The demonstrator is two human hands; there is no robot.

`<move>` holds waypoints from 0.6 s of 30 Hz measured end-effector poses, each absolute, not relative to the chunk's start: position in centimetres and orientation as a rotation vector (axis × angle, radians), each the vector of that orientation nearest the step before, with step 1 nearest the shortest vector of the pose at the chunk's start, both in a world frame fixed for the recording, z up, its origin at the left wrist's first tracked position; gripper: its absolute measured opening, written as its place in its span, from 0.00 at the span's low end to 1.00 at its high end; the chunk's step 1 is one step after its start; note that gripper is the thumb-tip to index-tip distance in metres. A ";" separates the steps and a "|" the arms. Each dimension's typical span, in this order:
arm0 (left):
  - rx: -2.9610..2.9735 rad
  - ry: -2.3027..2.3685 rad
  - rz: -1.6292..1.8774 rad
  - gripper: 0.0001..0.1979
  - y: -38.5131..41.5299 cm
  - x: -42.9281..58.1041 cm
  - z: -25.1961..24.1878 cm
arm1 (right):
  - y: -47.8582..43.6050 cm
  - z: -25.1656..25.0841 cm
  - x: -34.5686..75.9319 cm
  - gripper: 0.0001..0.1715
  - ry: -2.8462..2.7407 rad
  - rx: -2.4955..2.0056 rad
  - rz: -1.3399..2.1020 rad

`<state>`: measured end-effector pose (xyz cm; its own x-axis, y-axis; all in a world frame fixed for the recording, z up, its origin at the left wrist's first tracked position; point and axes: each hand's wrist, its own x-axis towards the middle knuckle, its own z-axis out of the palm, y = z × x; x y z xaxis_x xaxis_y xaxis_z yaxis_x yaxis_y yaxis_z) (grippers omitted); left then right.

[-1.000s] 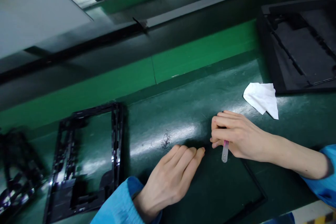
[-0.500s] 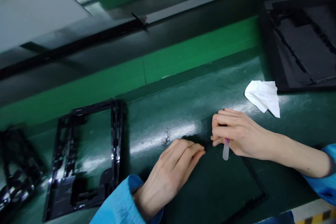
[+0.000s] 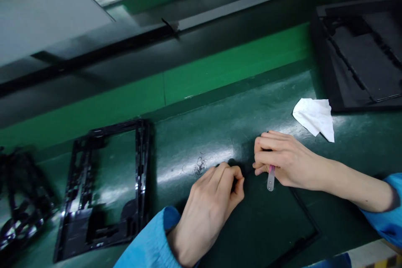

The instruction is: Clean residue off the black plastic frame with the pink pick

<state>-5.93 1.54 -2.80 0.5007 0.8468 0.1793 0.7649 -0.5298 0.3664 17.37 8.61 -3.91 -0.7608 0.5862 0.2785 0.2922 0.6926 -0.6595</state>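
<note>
My right hand [image 3: 282, 157] is closed around a slim tool with a pink and translucent grey handle [image 3: 270, 180]; the handle end sticks out below the fingers and the working end is hidden. Beneath both hands lies a thin black frame [image 3: 306, 213], its right side and lower right corner showing. My left hand [image 3: 213, 205] rests at the frame with thumb and forefinger curled into a pinch. What these fingertips hold, if anything, is hidden. Dark thin shavings [image 3: 200, 163] lie on the green table just beyond my left hand.
A larger black plastic frame [image 3: 143, 184] lies on the left, with more black frame parts [image 3: 25, 201] at the far left. A white cloth or paper [image 3: 315, 118] sits beyond my right hand. A black tray [image 3: 329, 67] holding a dark frame stands at the back right.
My left hand's fingers have gone from lying extended together to a curled pinch, the hand shifting slightly. My right hand and its tool stay almost in place. The view has shifted slightly.
</note>
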 end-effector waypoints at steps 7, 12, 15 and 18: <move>2.357 1.386 0.506 0.08 1.3 -7.1 -2.0 | 8.7 -4.1 17.4 0.15 -2.409 -0.673 0.846; 2.255 1.391 0.529 0.07 1.4 -7.0 -1.8 | 8.7 -4.1 17.4 0.15 -2.410 -0.676 0.837; 2.218 1.386 0.554 0.07 1.6 -6.5 -2.2 | 8.6 -4.0 17.4 0.15 -2.413 -0.680 0.838; 2.206 1.369 0.590 0.07 1.7 -6.0 -2.6 | 8.6 -4.0 17.4 0.15 -2.414 -0.677 0.835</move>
<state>-6.04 1.65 -2.56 0.4083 0.9062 0.1097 0.7017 -0.3885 0.5973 17.41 8.55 -4.03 -0.7548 0.5906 0.2854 0.2881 0.6893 -0.6647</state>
